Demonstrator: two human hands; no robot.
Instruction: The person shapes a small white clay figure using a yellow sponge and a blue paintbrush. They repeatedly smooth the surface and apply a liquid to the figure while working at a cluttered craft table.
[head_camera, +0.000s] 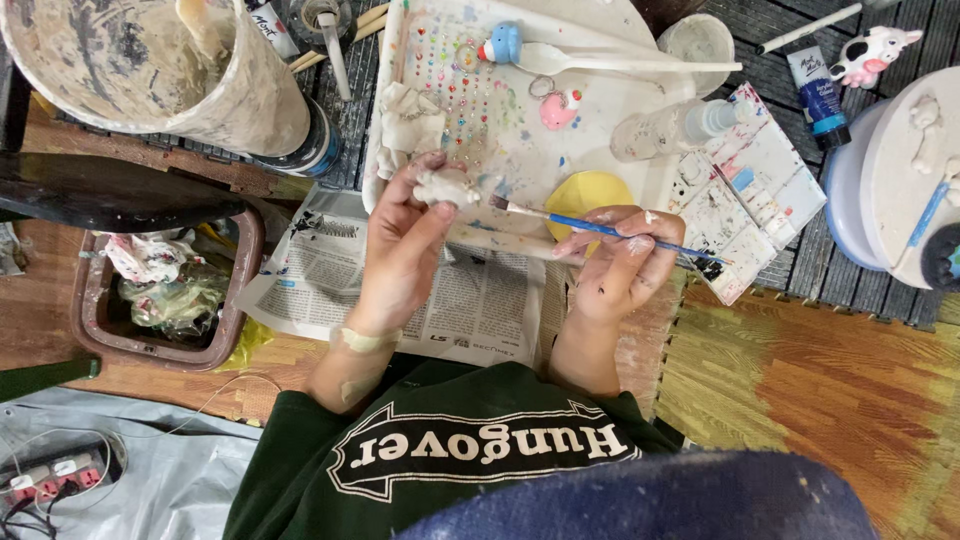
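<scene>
The left hand (400, 240) pinches a small, unpainted white clay figure (447, 186) while the right hand (622, 262), fingers pressed together on a blue-handled paintbrush (600, 229), brings its bristles just beside it.

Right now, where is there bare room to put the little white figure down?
Free: the newspaper under the left hand, between the white tray and the lap; also the woven mat right of the right hand. Crowded: the tray, holding the yellow dish, and the paint palette.

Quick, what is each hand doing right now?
Left hand: closed on a small white clay figure.
Right hand: closed on a thin blue paintbrush, bristles pointing at the figure.
</scene>
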